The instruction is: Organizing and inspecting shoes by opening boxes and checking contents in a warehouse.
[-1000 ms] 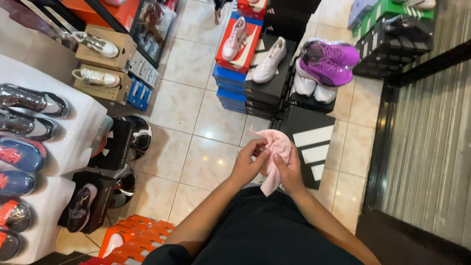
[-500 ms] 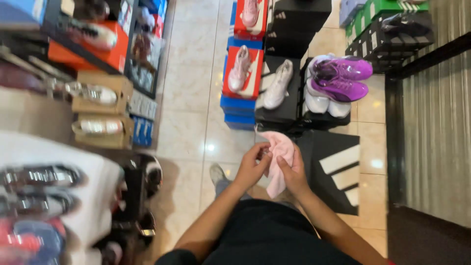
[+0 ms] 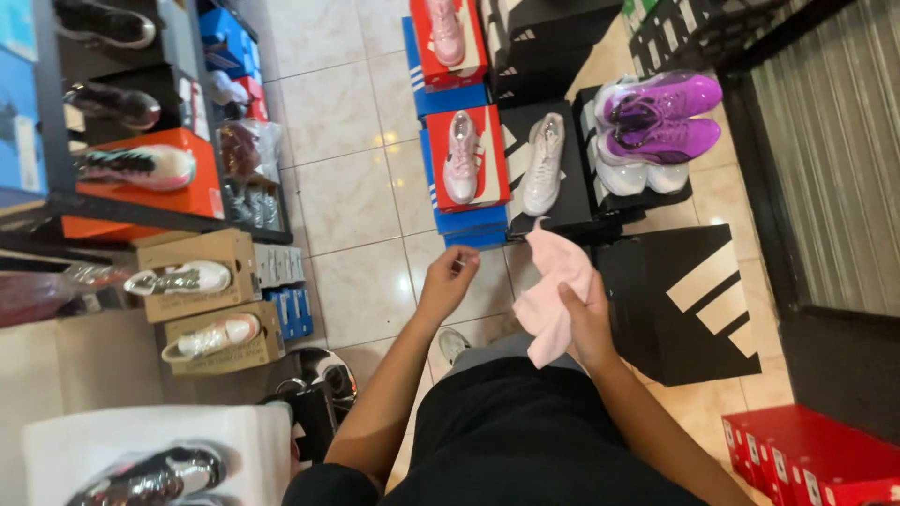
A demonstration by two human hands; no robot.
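My right hand [image 3: 589,323] grips a pale pink cloth [image 3: 553,290] that hangs in front of my waist. My left hand [image 3: 448,279] has come away from the cloth and hovers just to its left, fingers loosely curled with nothing in them. Below both hands the tiled floor [image 3: 352,169] carries stacked shoe boxes: a pink sneaker [image 3: 460,155] lies on a red box and a white sneaker [image 3: 544,164] on a black box, both just beyond my hands.
Purple sneakers [image 3: 661,117] sit on boxes at right. A large black box [image 3: 689,300] stands beside my right arm. Shelves with shoes on orange and brown boxes [image 3: 192,281] line the left. Red boxes [image 3: 811,454] lie at lower right. A dark doormat [image 3: 834,159] runs along the right.
My left hand has let go of the pink cloth and moved left. The camera view has shifted, bringing the left shelves and shoe boxes closer.
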